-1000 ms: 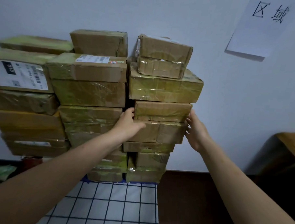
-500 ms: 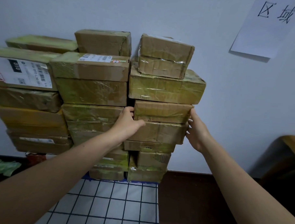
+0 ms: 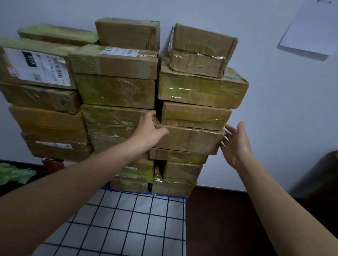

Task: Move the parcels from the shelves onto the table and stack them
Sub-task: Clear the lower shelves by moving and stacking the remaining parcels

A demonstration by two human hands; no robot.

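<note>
Right hand [image 3: 238, 144] has come off the mid-stack parcel [image 3: 189, 140], fingers now spread wide just beside its right end, while left hand [image 3: 148, 130] clasps its left corner on the table [image 3: 121, 232] stack — risk: a one-sided pull topples the parcels above [image 3: 202, 86].

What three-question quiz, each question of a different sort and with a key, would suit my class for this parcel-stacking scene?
1. True or false: a paper sheet hangs on the wall to the right of the parcels.
2. The cloth in front of the stacks is: A plain red; B white with a dark grid; C green stripes.
3. How many parcels sit above the flanked parcel between the left hand and the right hand?
Key: 1 true; 2 B; 3 three.
</note>
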